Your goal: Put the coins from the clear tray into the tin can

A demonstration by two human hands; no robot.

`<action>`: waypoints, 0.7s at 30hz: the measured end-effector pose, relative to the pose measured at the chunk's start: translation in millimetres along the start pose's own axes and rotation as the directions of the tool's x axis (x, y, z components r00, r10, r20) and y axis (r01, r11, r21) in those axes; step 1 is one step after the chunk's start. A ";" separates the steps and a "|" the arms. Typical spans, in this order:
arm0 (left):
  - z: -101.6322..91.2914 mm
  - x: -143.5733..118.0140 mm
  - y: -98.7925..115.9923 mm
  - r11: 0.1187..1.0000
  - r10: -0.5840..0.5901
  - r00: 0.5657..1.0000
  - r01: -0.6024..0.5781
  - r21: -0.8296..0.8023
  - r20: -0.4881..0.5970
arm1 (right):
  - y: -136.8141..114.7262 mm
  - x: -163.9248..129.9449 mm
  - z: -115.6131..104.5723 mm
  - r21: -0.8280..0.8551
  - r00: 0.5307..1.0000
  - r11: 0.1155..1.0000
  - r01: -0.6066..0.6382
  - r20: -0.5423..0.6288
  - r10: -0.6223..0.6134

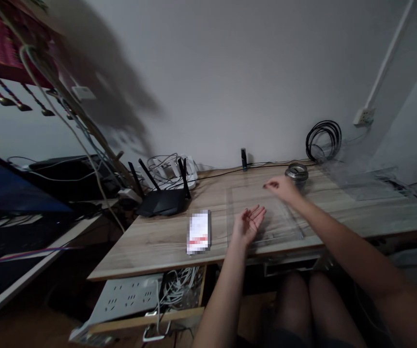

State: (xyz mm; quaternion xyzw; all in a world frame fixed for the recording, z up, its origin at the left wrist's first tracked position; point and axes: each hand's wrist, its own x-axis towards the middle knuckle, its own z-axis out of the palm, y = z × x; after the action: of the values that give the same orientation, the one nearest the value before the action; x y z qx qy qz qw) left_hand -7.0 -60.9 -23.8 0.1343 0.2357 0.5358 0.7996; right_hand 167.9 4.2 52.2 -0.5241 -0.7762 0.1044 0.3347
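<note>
My left hand is palm up above the desk, fingers stretched out, and holds nothing that I can see. Higher and to its right, my right hand is closed in a pinch. A small dark bit shows at its fingertips, too small to name. Beneath both hands a clear plastic sheet or shallow case lies flat on the wood-grain desk. Just behind the right hand stands a glass jar with a metal rim, partly covered by that hand. To the left lies a blurred-out white rectangle, perhaps a phone.
A black router and white devices with cables stand back left. A dark slim bottle is near the wall. Coiled black cable and clear plastic lie right. Below, an open drawer holds a power strip and cords.
</note>
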 end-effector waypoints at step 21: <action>-1.8 0.7 -4.1 0.983 0.106 0.994 -0.100 0.157 -0.029 | 79.5 66.0 -63.1 -0.559 0.933 0.751 -0.351 -0.142 0.330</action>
State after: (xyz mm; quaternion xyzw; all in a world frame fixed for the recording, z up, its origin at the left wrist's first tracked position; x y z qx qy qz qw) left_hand -4.5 -61.9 -27.4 0.1982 0.2844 0.5588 0.7534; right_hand 251.7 84.7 86.0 -0.7345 -0.6566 -0.0850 0.1492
